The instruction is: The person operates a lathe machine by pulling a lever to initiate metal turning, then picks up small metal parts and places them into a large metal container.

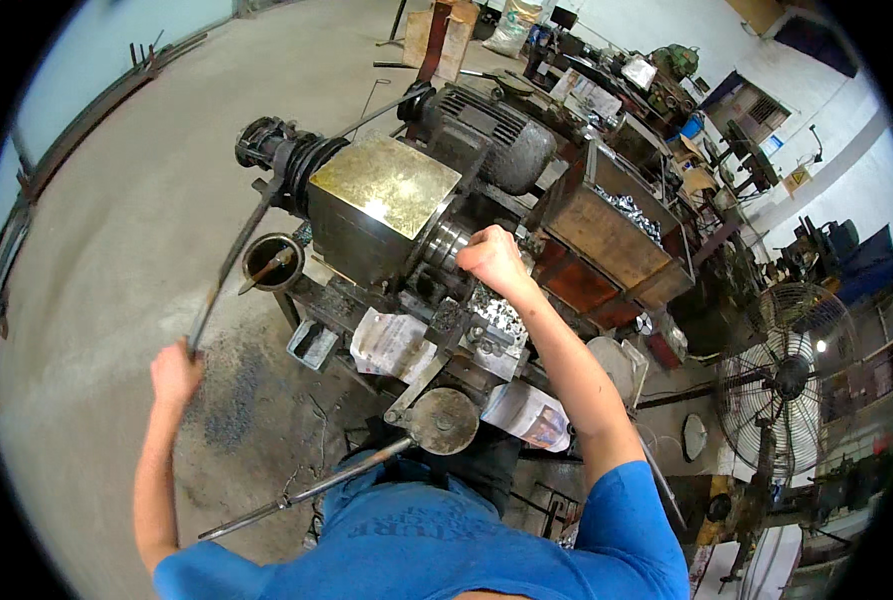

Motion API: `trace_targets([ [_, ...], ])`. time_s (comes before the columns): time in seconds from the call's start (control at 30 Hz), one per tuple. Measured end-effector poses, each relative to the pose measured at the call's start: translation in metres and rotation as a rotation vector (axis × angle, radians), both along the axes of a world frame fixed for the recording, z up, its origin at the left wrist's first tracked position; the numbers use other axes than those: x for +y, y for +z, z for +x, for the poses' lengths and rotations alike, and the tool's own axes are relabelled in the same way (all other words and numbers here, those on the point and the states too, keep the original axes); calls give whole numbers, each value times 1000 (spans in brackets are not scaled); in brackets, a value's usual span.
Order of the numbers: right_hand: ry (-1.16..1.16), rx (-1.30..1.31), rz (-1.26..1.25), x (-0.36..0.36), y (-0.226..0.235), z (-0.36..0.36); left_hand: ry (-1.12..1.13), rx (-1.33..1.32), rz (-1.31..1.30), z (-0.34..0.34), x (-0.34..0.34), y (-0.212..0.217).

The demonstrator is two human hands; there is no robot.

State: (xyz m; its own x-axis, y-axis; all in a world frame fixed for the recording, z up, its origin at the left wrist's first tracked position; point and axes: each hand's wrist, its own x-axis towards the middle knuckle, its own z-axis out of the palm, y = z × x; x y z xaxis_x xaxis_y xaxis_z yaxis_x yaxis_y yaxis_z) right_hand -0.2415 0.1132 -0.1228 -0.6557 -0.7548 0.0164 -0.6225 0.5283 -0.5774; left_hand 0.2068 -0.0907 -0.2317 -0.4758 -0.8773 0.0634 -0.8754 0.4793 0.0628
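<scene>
Gripping hard on both sides right now — my left hand (174,372) is wrapped around the near end of a long dark metal lever bar (228,266) on the left, which runs far up to the grimy lathe's brass-topped headstock block (384,182). My right hand (493,259) is fisted at the shiny steel chuck (444,243), just right of that block — can't tell what's inside.

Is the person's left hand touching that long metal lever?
Touching. The head view shows the left hand closed around the lower end of the long metal lever, with no gap between them.
</scene>
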Motion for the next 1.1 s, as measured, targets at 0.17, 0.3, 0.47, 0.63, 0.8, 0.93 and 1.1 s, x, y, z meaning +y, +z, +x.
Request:
trace_targets([
  [0.17, 11, 14, -28, -9, 6, 0, -8, -152, -317, 47, -121, 4],
  [0.3, 77, -1, -53, -1, 5, -5, 3, -138, -221, 36, -140, 10],
  [0.47, 148, 173, -340, 53, 17, -3, -144, 506, -416, -16, -104, -17],
  [0.63, 63, 122, -446, 142, 27, 1, -40, 544, 336, -95, -28, -117],
  [0.8, -164, 253, -187, 263, 2, -1, -355, -143, 320, -155, 16, -176],
  [0.93, -511, 83, -69, 367, -38, -13, -685, -407, 80, -169, -26, -144],
  [1.1, -826, 358, 306, 498, -90, -26, -461, -152, 143, -154, -15, -164],
])
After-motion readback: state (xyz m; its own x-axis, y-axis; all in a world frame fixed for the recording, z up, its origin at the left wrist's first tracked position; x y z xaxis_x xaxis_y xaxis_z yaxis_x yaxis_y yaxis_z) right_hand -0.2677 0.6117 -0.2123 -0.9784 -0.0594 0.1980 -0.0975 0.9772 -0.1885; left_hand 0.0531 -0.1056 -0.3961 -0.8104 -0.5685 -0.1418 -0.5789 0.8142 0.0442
